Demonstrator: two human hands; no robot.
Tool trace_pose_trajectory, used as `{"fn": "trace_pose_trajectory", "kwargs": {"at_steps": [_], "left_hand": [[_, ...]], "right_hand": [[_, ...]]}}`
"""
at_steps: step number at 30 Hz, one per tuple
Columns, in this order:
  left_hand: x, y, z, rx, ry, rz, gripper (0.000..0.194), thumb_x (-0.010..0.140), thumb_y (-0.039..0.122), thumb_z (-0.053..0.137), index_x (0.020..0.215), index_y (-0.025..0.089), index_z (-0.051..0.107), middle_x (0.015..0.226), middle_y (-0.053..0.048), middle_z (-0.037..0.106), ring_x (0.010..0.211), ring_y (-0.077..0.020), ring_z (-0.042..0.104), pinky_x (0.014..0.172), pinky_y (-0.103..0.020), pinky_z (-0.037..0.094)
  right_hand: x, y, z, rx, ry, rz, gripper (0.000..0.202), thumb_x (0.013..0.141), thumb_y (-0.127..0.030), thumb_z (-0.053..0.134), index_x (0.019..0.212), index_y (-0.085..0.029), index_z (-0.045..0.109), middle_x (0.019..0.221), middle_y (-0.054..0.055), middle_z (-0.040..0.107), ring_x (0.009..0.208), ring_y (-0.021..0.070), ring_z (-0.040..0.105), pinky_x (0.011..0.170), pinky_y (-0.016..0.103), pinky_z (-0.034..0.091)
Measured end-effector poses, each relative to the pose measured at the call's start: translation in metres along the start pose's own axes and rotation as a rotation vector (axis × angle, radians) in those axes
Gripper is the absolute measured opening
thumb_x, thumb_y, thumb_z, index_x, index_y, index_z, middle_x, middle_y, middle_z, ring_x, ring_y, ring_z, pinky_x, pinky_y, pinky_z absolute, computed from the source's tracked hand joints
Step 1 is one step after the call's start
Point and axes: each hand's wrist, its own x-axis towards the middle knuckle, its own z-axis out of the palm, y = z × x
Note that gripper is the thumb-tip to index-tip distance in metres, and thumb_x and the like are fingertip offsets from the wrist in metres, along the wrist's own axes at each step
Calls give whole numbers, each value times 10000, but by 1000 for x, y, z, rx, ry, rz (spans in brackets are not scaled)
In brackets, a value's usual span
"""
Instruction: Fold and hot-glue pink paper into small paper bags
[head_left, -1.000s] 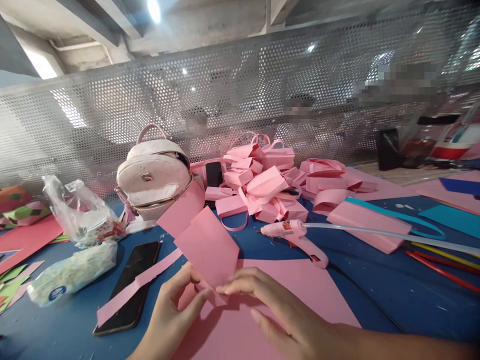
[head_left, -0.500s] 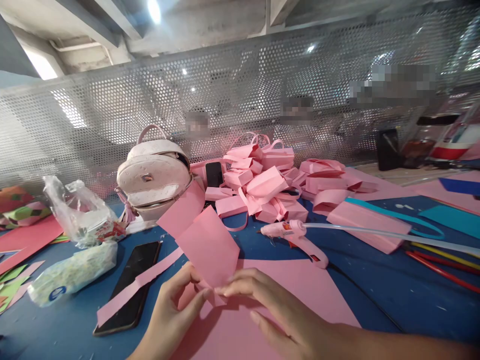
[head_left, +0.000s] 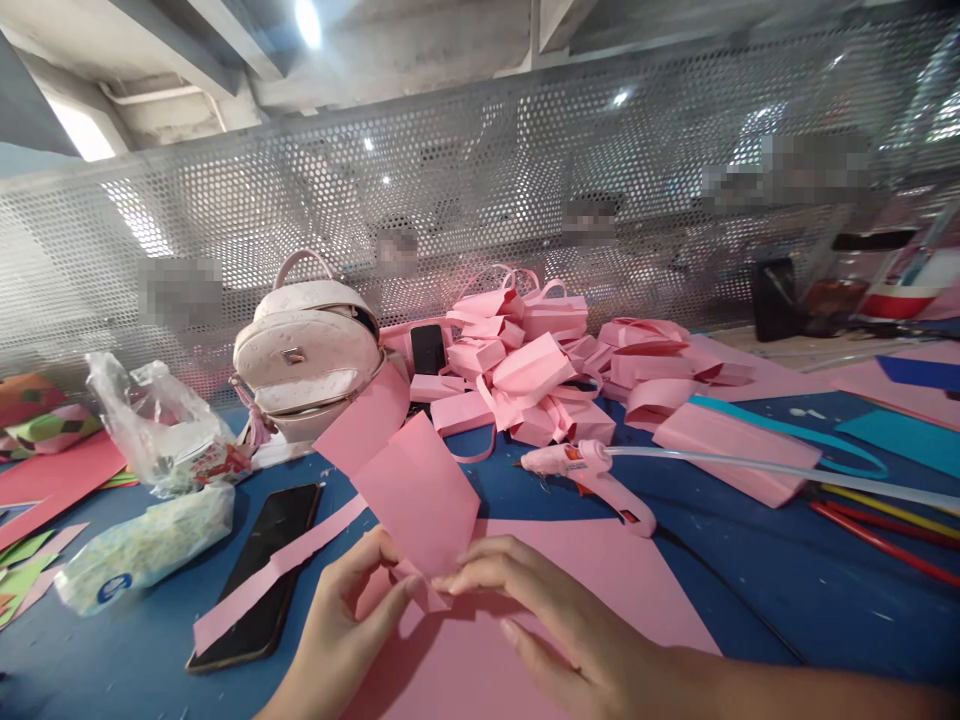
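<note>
A folded pink paper piece (head_left: 420,490) stands tilted between my hands, its lower end bent near the fingertips. My left hand (head_left: 352,605) grips the lower left edge between thumb and fingers. On the right side, my right hand (head_left: 532,610) pinches the bottom fold with its fingertips. Both hands are over a large pink sheet (head_left: 637,580) lying on the blue table (head_left: 847,610). A pink paper strip (head_left: 281,565) lies across a black phone (head_left: 259,580) left of my hands. Beyond my right hand rests a pink glue gun (head_left: 592,475).
A cream backpack (head_left: 307,350) stands at the back beside a heap of pink paper bags (head_left: 525,370). Plastic bags (head_left: 150,540) lie at the left. Blue strips (head_left: 795,430) and a dark cord (head_left: 727,590) are at the right. A perforated metal screen (head_left: 480,170) stands behind.
</note>
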Motion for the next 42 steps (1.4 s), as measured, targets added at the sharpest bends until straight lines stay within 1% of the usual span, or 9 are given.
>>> {"fn": "trace_pose_trajectory", "kwargs": {"at_steps": [10,16,21,25,28,31,34,38,42], "left_hand": [[0,3,2,-62,10,8,269,926,412,662,796,176,668,787,-29,695,754,-168,630,728,-236,478],[0,-3,-2,-29,-49,25,278,959,421,614,843,171,650,790,-33,682,755,-171,630,729,-246,497],[0,3,3,-90,15,-9,281,920,443,665,831,176,677,773,-25,690,742,-169,626,712,-238,493],[-1,5,5,-112,24,-69,314,891,457,696,757,173,683,720,-29,697,667,-156,608,654,-229,481],[0,5,2,-38,-16,-50,322,893,460,690,755,172,731,691,-32,682,631,-151,596,617,-223,481],[1,6,-1,33,-105,24,262,910,426,679,852,201,799,773,-57,731,704,-178,651,660,-232,518],[1,9,0,-40,-167,46,246,910,432,680,946,238,827,906,-90,779,827,-228,707,759,-282,568],[-4,14,6,-227,-232,-56,318,879,491,705,1055,254,823,1083,-129,774,1014,-301,714,907,-385,575],[-9,21,12,-337,-250,-164,420,814,576,742,1054,243,826,1142,-149,746,1093,-346,691,962,-463,558]], "right_hand": [[1,-4,-1,-13,0,-5,431,939,-57,422,1313,-226,553,1264,115,614,1198,210,597,1079,430,490],[1,0,-2,-17,12,-23,443,934,-38,407,1305,-229,555,1253,109,606,1193,208,598,1068,432,498],[-1,2,-2,-44,23,-30,460,921,-27,413,1304,-241,551,1258,97,606,1198,198,596,1080,419,487],[-1,1,-2,-91,49,-34,473,897,-46,474,1316,-253,549,1273,92,607,1233,205,564,1093,405,463],[-1,2,-2,-87,64,-27,443,885,-98,574,1298,-258,563,1281,92,615,1254,229,541,1098,416,448],[-1,4,-2,-81,69,-10,469,859,-140,688,1291,-275,562,1301,74,611,1260,234,529,1088,402,447],[-1,6,-2,-97,110,-6,485,837,-161,761,1261,-293,564,1262,48,616,1217,221,543,1060,371,454],[-2,10,-1,-124,222,-74,410,862,-219,763,1209,-304,561,1150,27,637,1119,207,573,1007,336,472],[-2,13,-1,-149,289,-119,310,897,-330,736,1159,-294,575,1065,31,646,1046,213,594,995,344,475]]}}
